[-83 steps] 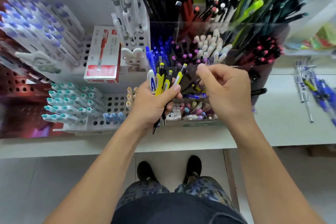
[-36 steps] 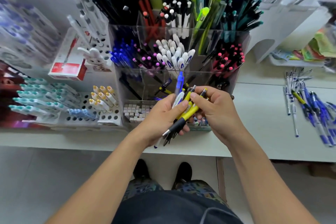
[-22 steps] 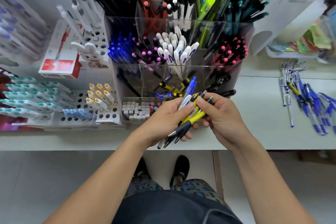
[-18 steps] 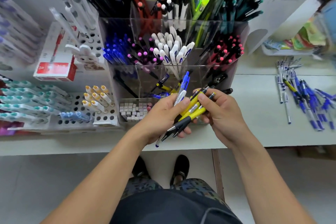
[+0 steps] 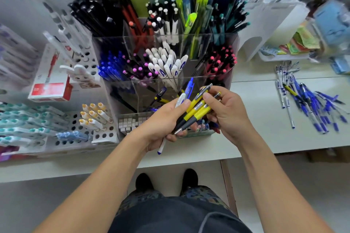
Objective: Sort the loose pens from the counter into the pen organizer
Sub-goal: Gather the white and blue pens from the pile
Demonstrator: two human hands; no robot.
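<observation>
Counter: pale, smooth white counter top (image 5: 255,119) running left to right, with a grey floor below.
Organizer: clear acrylic pen organizer with square compartments (image 5: 164,58) stands upright at the back of the counter, its cells crammed with black, red, blue, pink-capped, white and green pens standing on end.
Left hand: the left hand (image 5: 161,121) curls its fingers and thumb round a bundle of yellow-and-black plastic click pens (image 5: 195,111), just in front of the organizer's lowest front cell.
Bundle count: about four yellow barrels with dark rubbery grips, plus one white pen and one blue one (overlap makes the tally uncertain).
Bundle direction: long axes slant from lower left to upper right, metal tips down-left near the palm, clips up-right.
Right hand: the right hand (image 5: 227,113) pinches the clip end of the bundle's topmost yellow pen between thumb and curled fingers.
Loose pens: heap of slim blue and white loose pens (image 5: 306,100) lies flat on the counter well to the right, too tangled and blurred to count.
</observation>
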